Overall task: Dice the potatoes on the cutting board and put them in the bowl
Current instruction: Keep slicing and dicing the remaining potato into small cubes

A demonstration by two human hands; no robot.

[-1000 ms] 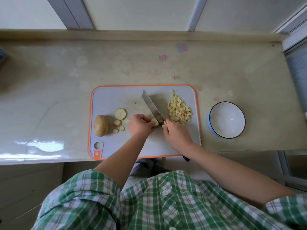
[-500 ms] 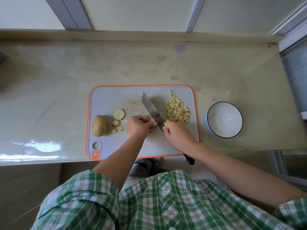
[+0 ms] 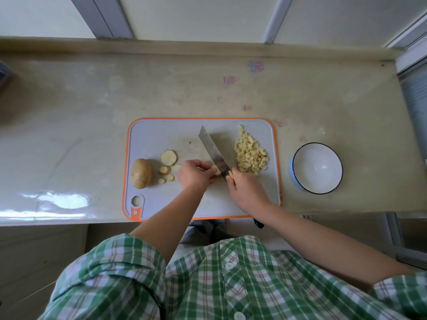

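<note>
Pins a small piece (image 3: 216, 170) of potato under the curled fingers of the left hand (image 3: 194, 175), just left of the blade, to steady it and keep the tips tucked back from the edge. Clenches the knife (image 3: 212, 151) in the right hand (image 3: 247, 192), choked up by the blade's heel for control. Slants the blade away from that grip toward the far side of the board (image 3: 157, 137), edge down against the piece. Probably mid-cut, though hard to tell whether the edge is through.

Has the dice (image 3: 250, 153) heaped just beyond the knife hand and to its right, pushed aside to free cutting room and lying nearest the empty bowl (image 3: 323, 158), off the board and farther right of that hand.

Has the slices (image 3: 169, 157) and a whole potato (image 3: 141, 173) queued left of the holding hand, slices nearest, potato beyond them, ready to feed in turn.

Judged about midway: one heap diced, slices and a potato to go, nothing in the bowl yet.
</note>
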